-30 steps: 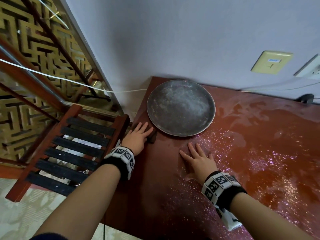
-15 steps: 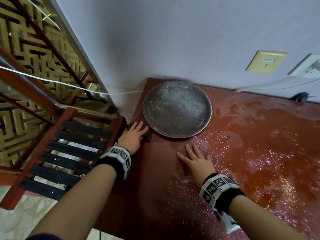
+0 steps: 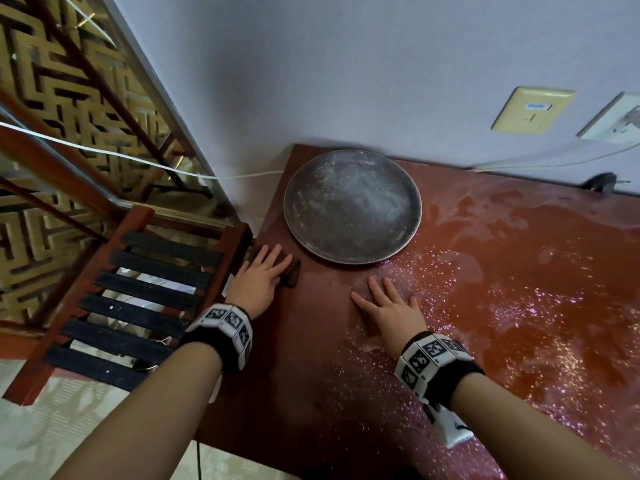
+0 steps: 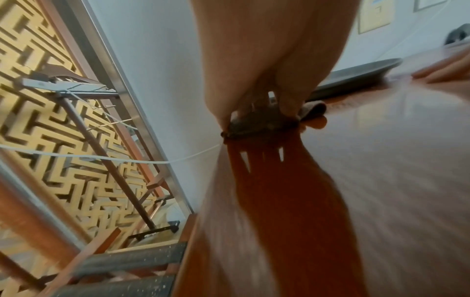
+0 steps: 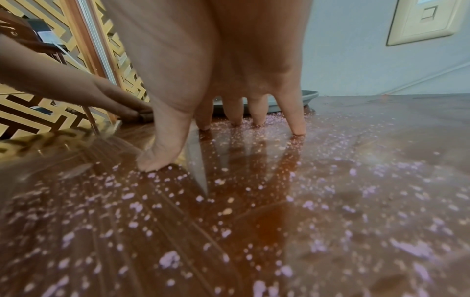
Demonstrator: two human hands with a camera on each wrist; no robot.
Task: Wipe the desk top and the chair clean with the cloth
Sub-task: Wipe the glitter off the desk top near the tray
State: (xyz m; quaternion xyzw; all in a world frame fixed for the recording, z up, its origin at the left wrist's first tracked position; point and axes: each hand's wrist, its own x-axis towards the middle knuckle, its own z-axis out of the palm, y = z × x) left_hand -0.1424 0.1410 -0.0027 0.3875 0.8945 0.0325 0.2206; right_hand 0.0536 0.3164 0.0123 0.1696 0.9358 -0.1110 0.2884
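Note:
A small dark brown cloth [image 3: 290, 271] [image 4: 264, 120] lies on the reddish-brown desk top [image 3: 519, 306] [image 5: 254, 201] near its left edge. My left hand [image 3: 263, 271] [image 4: 267, 96] presses flat on the cloth with straight fingers. Flat on the desk, fingers spread, my right hand [image 3: 384, 303] [image 5: 229, 120] rests just in front of a round grey metal tray [image 3: 351, 206]. Pale pink specks and dusty smears cover the desk on the right. The wooden chair [image 3: 138, 289] with black slats stands left of the desk, below its edge.
The tray [image 4: 356, 76] sits at the desk's back left corner against the white wall [image 3: 346, 64]. Wall plates [image 3: 530, 110] and cables [image 3: 554, 157] run along the back right. A white cord [image 3: 138, 157] crosses the patterned screen [image 3: 52, 98] on the left.
My left hand has slid the cloth a little toward the near side along the desk's left edge. The right hand stays planted in the same spot.

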